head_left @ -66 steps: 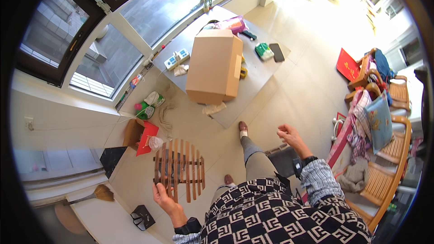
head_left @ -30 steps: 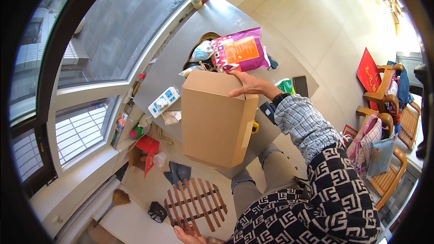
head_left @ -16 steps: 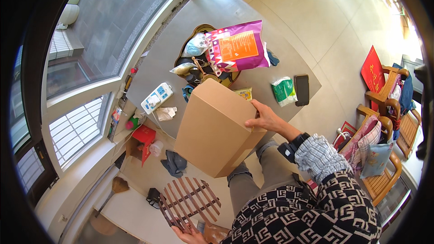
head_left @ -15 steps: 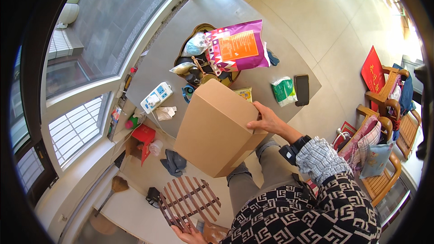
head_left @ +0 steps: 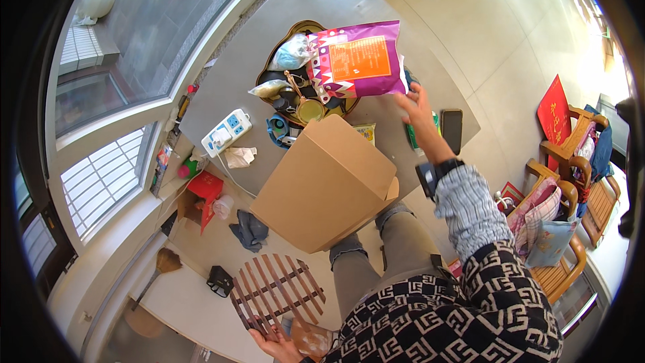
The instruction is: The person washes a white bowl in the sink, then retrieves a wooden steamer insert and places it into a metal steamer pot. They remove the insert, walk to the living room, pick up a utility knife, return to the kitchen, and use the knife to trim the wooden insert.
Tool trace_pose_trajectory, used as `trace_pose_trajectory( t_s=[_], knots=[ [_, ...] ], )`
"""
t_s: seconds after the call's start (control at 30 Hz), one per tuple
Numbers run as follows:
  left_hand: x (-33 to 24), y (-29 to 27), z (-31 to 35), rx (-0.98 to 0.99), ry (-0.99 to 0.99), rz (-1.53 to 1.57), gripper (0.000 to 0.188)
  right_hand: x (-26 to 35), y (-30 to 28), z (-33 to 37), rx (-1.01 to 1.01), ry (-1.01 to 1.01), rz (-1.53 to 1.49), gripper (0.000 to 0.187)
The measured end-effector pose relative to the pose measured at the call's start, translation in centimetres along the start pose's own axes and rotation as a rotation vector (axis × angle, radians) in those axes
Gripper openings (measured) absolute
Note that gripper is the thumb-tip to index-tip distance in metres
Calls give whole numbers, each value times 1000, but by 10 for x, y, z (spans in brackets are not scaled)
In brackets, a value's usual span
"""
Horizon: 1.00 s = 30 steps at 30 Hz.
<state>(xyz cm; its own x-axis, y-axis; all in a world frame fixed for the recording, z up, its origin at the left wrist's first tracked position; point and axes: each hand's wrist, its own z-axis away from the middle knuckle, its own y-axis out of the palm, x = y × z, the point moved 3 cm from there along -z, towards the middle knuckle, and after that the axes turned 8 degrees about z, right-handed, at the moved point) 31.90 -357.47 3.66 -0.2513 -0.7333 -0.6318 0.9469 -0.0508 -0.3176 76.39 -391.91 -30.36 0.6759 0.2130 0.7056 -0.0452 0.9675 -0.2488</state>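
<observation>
A brown cardboard box sits at the near edge of the grey table, above my legs. My right hand is off the box, fingers stretched out with nothing in them. It reaches beside the lower right corner of a purple and orange bag and partly covers a green and white packet. Low in the view, my left hand grips the near edge of a dark brown slatted wooden rack. Some of its fingers are hidden by the slats.
A tray with small bags and a pan-like item lies under the purple bag. On the table are a phone, a white power strip and crumpled tissue. Wooden chairs stand right; a broom is at left.
My right hand has let go of the box's right side and moved up and right, toward the purple bag. The left hand stays at the slatted rack. The view has shifted slightly.
</observation>
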Motion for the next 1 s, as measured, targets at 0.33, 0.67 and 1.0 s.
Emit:
trace_pose_trajectory(
  t_s=[0.33,0.67,1.0],
  knots=[
    [22,-33,-31,321,-184,219,52,140,42,-34,351,31,-239,17],
    [44,-18,-34,-103,104,63,46,269,82,-35,603,-517,-61,20],
    [52,-16,-34,84,-38,-14,55,223,33,-33,456,-407,80,40]
  ],
)
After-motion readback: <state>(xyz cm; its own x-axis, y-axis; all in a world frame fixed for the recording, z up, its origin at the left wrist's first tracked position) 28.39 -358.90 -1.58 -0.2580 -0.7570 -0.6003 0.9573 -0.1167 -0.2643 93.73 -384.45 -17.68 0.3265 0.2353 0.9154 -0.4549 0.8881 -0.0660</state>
